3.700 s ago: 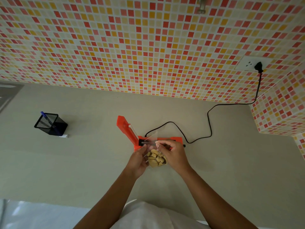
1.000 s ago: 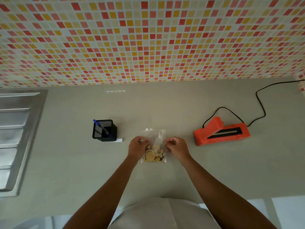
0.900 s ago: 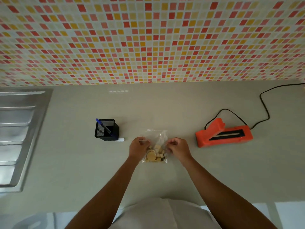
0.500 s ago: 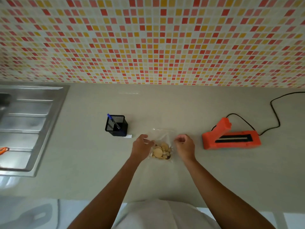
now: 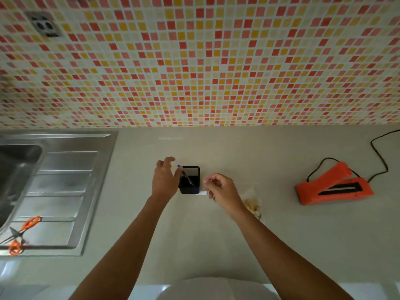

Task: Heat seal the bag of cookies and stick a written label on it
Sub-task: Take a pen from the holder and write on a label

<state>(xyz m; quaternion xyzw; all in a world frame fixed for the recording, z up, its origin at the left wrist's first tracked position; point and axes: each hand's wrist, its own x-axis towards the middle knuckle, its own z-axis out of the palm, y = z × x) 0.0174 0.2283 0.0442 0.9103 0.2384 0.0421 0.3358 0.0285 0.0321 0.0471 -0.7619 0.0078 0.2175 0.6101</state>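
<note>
The clear bag of cookies [image 5: 252, 206] lies flat on the counter, partly hidden behind my right forearm. A small white label [image 5: 201, 193] lies on the counter against the black mesh pen holder [image 5: 190, 185], which holds a blue pen [image 5: 184, 174]. My left hand [image 5: 164, 180] is just left of the holder, fingers spread, fingertips close to the pen's top but not around it. My right hand [image 5: 223, 190] hovers just right of the label with fingers curled and nothing visible in them. The orange heat sealer [image 5: 333, 187] sits at the right, lid raised.
A steel sink and drainboard [image 5: 65, 180] fill the left side, with orange-handled scissors [image 5: 20, 233] lying on the drainboard. The sealer's black cord [image 5: 378, 154] runs off to the right. A tiled wall with an outlet [image 5: 44, 23] backs the counter.
Both hands have let go of the cookie bag and moved left to the pen holder and label. The bag now lies alone on the counter, and my view has swung left.
</note>
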